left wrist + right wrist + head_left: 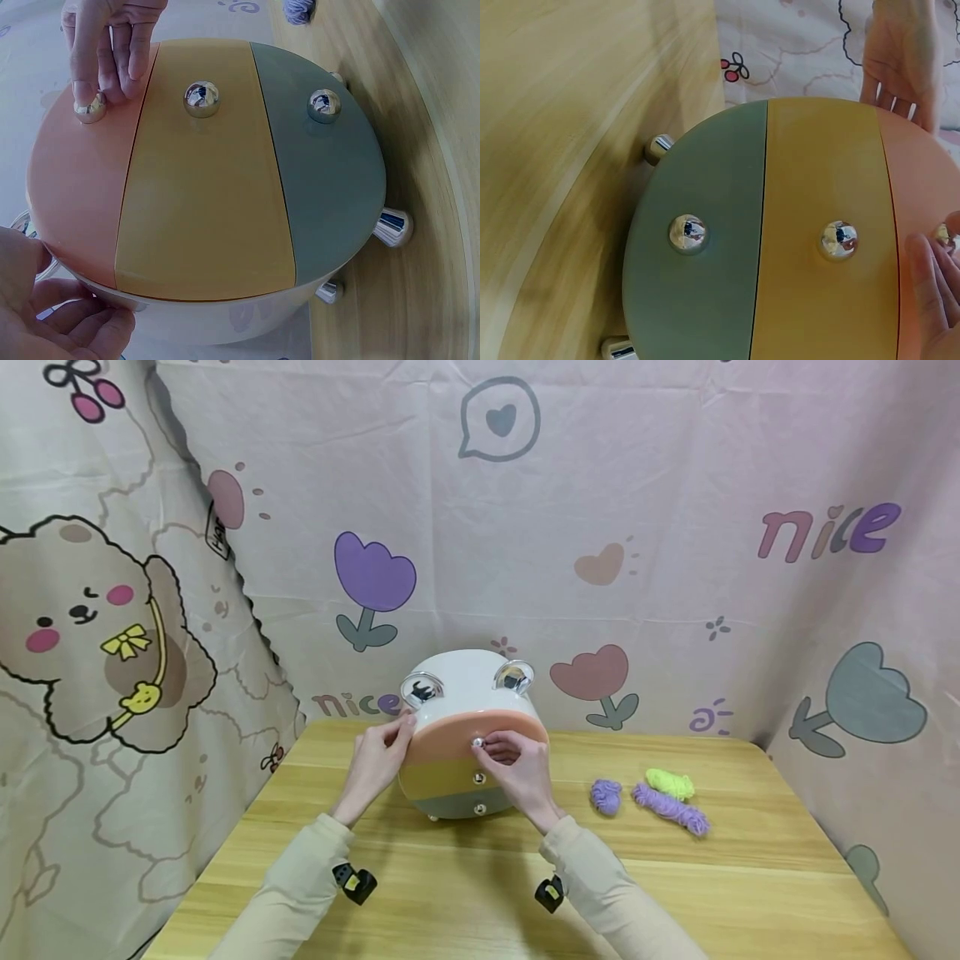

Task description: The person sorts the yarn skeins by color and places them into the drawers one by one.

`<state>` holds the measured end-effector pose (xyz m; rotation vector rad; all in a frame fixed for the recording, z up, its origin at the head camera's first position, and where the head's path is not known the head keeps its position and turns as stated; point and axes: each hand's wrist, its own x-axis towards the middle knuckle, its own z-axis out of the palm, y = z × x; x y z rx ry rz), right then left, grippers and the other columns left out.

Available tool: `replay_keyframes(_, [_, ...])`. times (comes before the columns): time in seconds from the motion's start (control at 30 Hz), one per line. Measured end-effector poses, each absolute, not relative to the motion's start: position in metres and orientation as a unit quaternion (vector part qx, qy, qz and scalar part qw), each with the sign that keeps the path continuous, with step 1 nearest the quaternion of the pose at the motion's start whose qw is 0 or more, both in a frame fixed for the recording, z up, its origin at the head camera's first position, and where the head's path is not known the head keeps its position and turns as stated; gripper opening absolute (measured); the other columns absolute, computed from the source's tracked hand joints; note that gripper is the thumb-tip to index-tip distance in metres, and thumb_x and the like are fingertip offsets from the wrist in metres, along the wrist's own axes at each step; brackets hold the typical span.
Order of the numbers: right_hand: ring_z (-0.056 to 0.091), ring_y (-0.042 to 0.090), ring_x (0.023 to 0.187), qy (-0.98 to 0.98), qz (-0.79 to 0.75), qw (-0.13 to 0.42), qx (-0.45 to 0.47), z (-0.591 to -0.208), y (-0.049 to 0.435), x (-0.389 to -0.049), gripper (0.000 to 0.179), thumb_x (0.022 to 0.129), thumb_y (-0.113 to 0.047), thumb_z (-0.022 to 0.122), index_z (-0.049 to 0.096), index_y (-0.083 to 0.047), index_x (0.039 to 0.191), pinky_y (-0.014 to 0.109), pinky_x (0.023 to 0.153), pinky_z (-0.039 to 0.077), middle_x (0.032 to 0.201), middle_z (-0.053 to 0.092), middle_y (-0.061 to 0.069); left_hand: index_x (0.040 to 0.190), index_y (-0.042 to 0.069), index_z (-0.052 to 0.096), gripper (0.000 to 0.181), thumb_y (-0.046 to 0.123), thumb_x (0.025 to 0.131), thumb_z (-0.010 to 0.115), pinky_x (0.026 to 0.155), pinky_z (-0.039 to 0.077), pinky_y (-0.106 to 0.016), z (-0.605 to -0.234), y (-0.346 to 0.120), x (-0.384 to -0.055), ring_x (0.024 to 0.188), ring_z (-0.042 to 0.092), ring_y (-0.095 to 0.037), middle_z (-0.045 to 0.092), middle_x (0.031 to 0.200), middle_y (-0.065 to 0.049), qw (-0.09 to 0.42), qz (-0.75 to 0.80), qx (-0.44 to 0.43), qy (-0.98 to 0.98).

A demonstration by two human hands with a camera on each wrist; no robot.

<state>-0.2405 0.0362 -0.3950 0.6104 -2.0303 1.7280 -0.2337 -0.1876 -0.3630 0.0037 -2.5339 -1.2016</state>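
A small rounded drawer cabinet (468, 681) with a white shell stands on the table, its front split into a coral top drawer (442, 743), a mustard middle drawer (199, 195) and a grey-green bottom drawer (697, 300). Each drawer has a shiny round metal knob. My right hand (522, 772) pinches the top drawer's knob (90, 110) between thumb and fingers. On the cabinet's left side, my left hand (375, 764) rests its fingers against the white shell near the front edge. All three drawer fronts look flush.
Right of the cabinet lie a purple yarn ball (606, 797), a twisted purple yarn skein (671, 810) and a neon-yellow yarn bundle (670, 783). Two silver ring-shaped ears top the cabinet, and metal feet (394, 227) support it. Printed curtains (480, 527) hang behind the wooden table (750, 877).
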Motion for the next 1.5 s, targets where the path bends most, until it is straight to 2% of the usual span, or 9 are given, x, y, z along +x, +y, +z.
replay_keyframes(0.2, [0.075,0.024,0.071,-0.725,0.621,0.199,0.219,-0.403,0.04,-0.239,0.017,0.081,-0.005,0.082,0.073,0.003,0.094,0.022,0.066,0.06,0.083,0.077,0.021,0.135,0.013,0.063,0.044,0.041,0.103,0.053,0.115,0.04,-0.054,-0.364,-0.187,-0.234,0.137,0.052,-0.037,0.058,0.144,-0.006,0.165,-0.426,0.0,-0.889])
replay_keyframes(0.5, [0.069,0.01,0.067,-0.758,0.607,0.162,0.177,-0.434,0.046,-0.235,0.018,0.079,-0.011,0.085,0.073,-0.002,0.088,0.018,0.064,0.057,0.078,0.076,0.014,0.135,0.012,0.063,0.043,0.04,0.104,0.052,0.114,0.041,-0.054,-0.365,-0.188,-0.234,0.136,0.053,-0.037,0.058,0.144,-0.008,0.169,-0.425,-0.003,-0.889])
replay_keyframes(0.67, [0.07,0.011,0.067,-0.764,0.604,0.151,0.169,-0.449,0.043,-0.235,0.017,0.079,-0.01,0.085,0.073,-0.003,0.087,0.018,0.064,0.057,0.079,0.076,0.013,0.135,0.013,0.063,0.042,0.039,0.104,0.053,0.113,0.042,-0.054,-0.365,-0.188,-0.234,0.135,0.055,-0.036,0.059,0.143,-0.007,0.17,-0.424,-0.003,-0.89])
replay_keyframes(0.97, [0.072,0.014,0.068,-0.759,0.606,0.166,0.168,-0.457,0.035,-0.237,0.013,0.079,-0.007,0.084,0.073,-0.002,0.085,0.018,0.064,0.057,0.078,0.077,0.014,0.136,0.013,0.063,0.043,0.04,0.104,0.052,0.113,0.041,-0.054,-0.364,-0.188,-0.234,0.135,0.054,-0.038,0.059,0.143,-0.008,0.167,-0.423,-0.003,-0.891])
replay_keyframes(1.2, [0.074,0.032,0.07,-0.765,0.602,0.175,0.147,-0.436,0.028,-0.222,0.013,0.079,0.004,0.08,0.07,0.009,0.085,0.025,0.065,0.06,0.079,0.075,0.023,0.136,0.014,0.063,0.043,0.041,0.104,0.052,0.112,0.042,-0.054,-0.364,-0.188,-0.234,0.134,0.055,-0.038,0.06,0.142,-0.007,0.166,-0.419,0.0,-0.893])
replay_keyframes(1.3, [0.074,0.035,0.071,-0.769,0.599,0.174,0.143,-0.443,0.027,-0.227,0.013,0.079,0.005,0.079,0.07,0.01,0.086,0.025,0.065,0.06,0.08,0.075,0.024,0.136,0.013,0.063,0.044,0.042,0.104,0.052,0.112,0.042,-0.054,-0.364,-0.188,-0.234,0.134,0.055,-0.037,0.06,0.141,-0.008,0.165,-0.42,-0.001,-0.892])
replay_keyframes(1.5, [0.075,0.024,0.07,-0.754,0.617,0.177,0.139,-0.455,0.028,-0.235,0.013,0.078,-0.001,0.083,0.071,0.002,0.084,0.019,0.065,0.058,0.079,0.076,0.018,0.136,0.013,0.062,0.045,0.042,0.104,0.052,0.112,0.042,-0.053,-0.363,-0.188,-0.234,0.136,0.054,-0.036,0.059,0.143,-0.006,0.165,-0.423,-0.004,-0.891])
